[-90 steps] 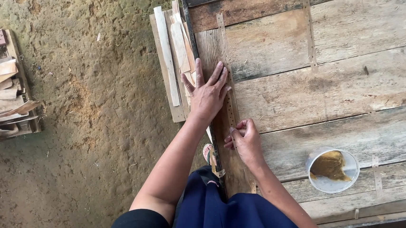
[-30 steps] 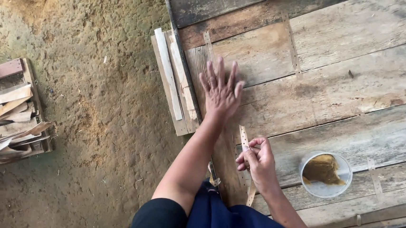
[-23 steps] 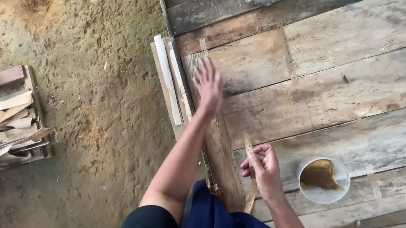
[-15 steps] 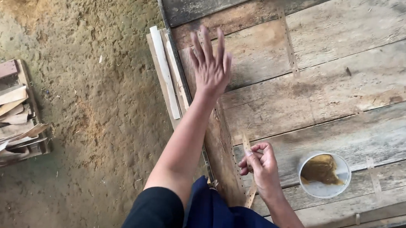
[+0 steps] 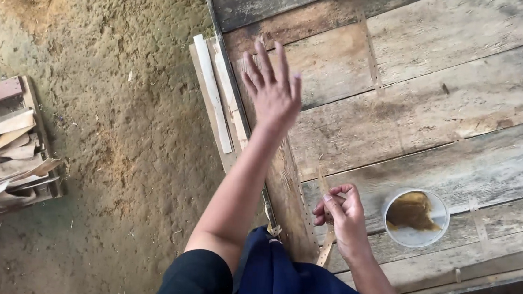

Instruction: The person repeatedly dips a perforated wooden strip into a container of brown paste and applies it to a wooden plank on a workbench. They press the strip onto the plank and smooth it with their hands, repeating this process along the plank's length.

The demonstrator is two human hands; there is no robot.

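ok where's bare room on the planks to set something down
Bare planks run wide above the white bowl, right of the left hand. It is crowded near the right hand with its thin strip, and by the edge slats.

A platform of worn, weathered planks (image 5: 411,108) carried the work, its boards nailed side by side with gaps between. A small white bowl (image 5: 416,218) of brown paste sat on it near the front edge. Pale wooden slats (image 5: 215,101) lay along its left edge, above the sandy ground (image 5: 120,155).
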